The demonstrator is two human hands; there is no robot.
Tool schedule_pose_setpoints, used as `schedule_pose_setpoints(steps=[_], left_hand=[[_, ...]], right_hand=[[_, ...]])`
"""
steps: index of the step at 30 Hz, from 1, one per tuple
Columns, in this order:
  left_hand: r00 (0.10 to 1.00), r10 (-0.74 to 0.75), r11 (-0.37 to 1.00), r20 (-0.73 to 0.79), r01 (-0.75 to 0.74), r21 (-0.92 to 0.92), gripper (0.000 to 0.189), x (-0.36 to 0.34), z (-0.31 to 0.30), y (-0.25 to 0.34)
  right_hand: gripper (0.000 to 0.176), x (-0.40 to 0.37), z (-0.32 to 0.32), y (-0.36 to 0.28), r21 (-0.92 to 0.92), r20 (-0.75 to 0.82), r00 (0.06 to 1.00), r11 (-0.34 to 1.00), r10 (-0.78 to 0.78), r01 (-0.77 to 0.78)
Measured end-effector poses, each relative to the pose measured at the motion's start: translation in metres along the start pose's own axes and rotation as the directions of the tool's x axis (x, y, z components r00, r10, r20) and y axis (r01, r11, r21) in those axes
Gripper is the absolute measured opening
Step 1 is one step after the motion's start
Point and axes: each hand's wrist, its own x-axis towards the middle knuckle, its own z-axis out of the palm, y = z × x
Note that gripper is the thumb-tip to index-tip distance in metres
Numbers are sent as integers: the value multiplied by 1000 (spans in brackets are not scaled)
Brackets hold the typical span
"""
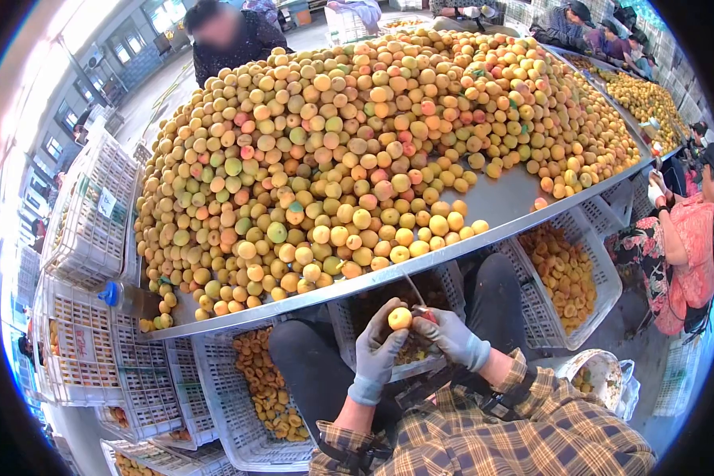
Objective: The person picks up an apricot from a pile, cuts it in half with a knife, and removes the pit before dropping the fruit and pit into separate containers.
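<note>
My left hand point(377, 349), in a grey glove, grips a yellow apricot point(399, 318) in front of my lap. My right hand point(452, 337), also gloved in grey, holds a small knife point(417, 297) with a red handle, its thin blade pointing up toward the table edge and touching the apricot. Both hands sit just below the rim of a metal table point(500, 198) heaped with several yellow, orange and greenish apricots point(357, 151).
White plastic crates hold cut apricot halves: one under my hands point(444, 289), one at left point(238, 397), one at right point(567, 274). Stacked crates point(87, 206) stand far left. A person in pink point(678, 254) sits at right; another point(226, 36) stands across the table.
</note>
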Motion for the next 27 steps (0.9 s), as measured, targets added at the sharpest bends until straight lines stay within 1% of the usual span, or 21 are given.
schedule_pose_setpoints(steps=[1, 3, 4, 6, 7, 8, 10, 11, 13, 14, 16, 17, 19, 20, 22, 23, 25, 27], left_hand=[[1000, -2, 1000, 4, 2, 0, 58, 1, -3, -2], [998, 16, 992, -54, -9, 123, 57, 2, -7, -7], [999, 11, 993, -53, -5, 121, 57, 1, -7, -8], [992, -103, 992, -70, 98, -78, 60, 2, -4, -9], [990, -136, 987, -40, 132, -92, 57, 1, -2, -7], [990, -137, 987, -38, 133, -92, 57, 1, 0, -5], [963, -268, 894, 22, 257, -368, 53, 2, 2, -3], [964, -267, 895, 20, 255, -367, 53, 1, -2, -7], [986, -161, 937, 40, 165, -307, 51, 2, -6, -12], [986, -161, 937, 40, 166, -308, 51, 2, -7, -13], [960, -279, 888, 24, 267, -375, 51, 4, 1, 4], [960, -279, 888, 24, 267, -375, 51, 3, 2, 2], [959, -279, 901, 45, 278, -333, 51, 2, 2, -3], [959, -280, 901, 47, 280, -333, 51, 1, 1, -5], [969, -237, 922, 72, 247, -298, 52, 1, -1, -8], [969, -236, 922, 73, 247, -298, 52, 1, -2, -7], [966, -255, 925, 36, 255, -281, 53, 2, -1, -5], [966, -257, 925, 28, 255, -283, 52, 1, -1, -5]], right_hand=[[36, -2, -3, 3, 1, -4, 1000, 1000, -1, 1], [33, -10, -10, 11, -161, -132, 991, 985, 33, -54], [33, -14, -10, 13, -160, -136, 990, 985, 36, -58], [30, -22, -7, 15, -208, -115, 989, 971, 92, -114], [29, -21, -8, 24, -300, -111, 993, 951, 38, -70], [29, -22, -8, 25, -300, -112, 993, 951, 38, -70], [29, -22, -6, 27, -119, -98, 989, 985, 109, -121], [29, -22, -6, 26, -119, -96, 989, 986, 109, -120], [29, -23, -6, 21, 97, -104, 982, 984, 158, -148], [29, -25, -6, 20, 97, -105, 982, 984, 158, -148], [27, -28, -5, 19, -72, -143, 981, 987, 134, -145], [27, -30, -4, 20, -72, -143, 981, 987, 134, -145], [28, -35, -2, 22, -99, -53, 996, 993, 66, -71], [28, -37, 0, 20, -98, -55, 996, 993, 66, -71], [29, -39, 3, 15, -234, -54, 996, 969, 71, -82], [29, -39, 3, 16, -234, -55, 996, 969, 70, -81], [31, -40, 2, 22, -293, -19, 1000, 956, -4, -2], [32, -40, 2, 27, -297, -15, 1000, 955, -3, -2]])
